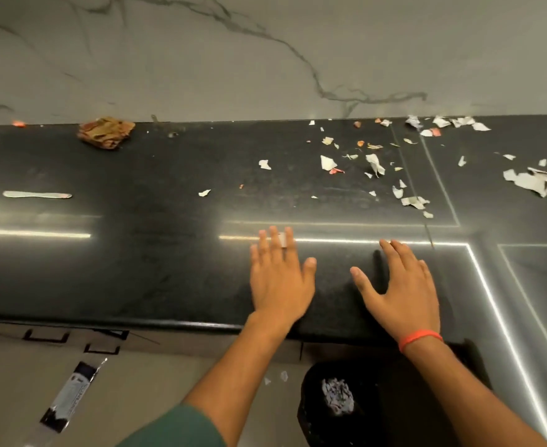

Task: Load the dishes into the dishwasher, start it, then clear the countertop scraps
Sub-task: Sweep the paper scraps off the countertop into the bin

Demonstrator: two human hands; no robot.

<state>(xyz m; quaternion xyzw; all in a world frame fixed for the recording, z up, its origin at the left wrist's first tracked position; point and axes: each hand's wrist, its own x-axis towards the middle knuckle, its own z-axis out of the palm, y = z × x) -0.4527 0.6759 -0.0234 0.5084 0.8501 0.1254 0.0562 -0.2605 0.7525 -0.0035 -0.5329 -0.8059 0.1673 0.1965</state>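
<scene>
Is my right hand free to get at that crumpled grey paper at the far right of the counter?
Probably yes: the right hand is open and empty, and only bare black countertop lies between it and the crumpled grey paper.

Black countertop (156, 279), grey-veined white wall (265, 59), white scraps (375, 164), red wristband (420, 338).

Your torn white paper scraps (375, 164) lie scattered across the black countertop (169, 269), thickest toward its far right.
</scene>
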